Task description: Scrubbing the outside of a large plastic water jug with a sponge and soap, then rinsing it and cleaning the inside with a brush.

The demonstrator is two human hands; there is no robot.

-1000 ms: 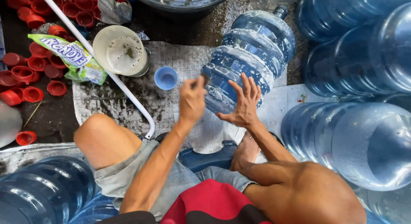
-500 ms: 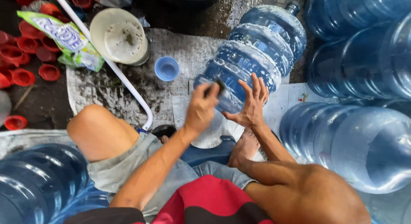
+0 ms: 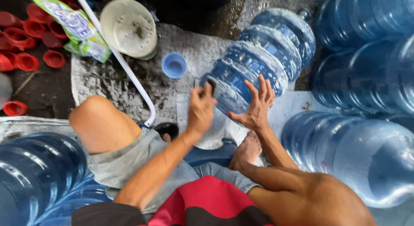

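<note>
The jug (image 3: 263,62) is big, blue and see-through, lying on its side on a grey mat (image 3: 129,79). One small blue cap (image 3: 174,65) sits near it. The right hand (image 3: 258,107) presses flat on its bottom, fingers spread. The left hand (image 3: 201,109) is curled against it.
</note>
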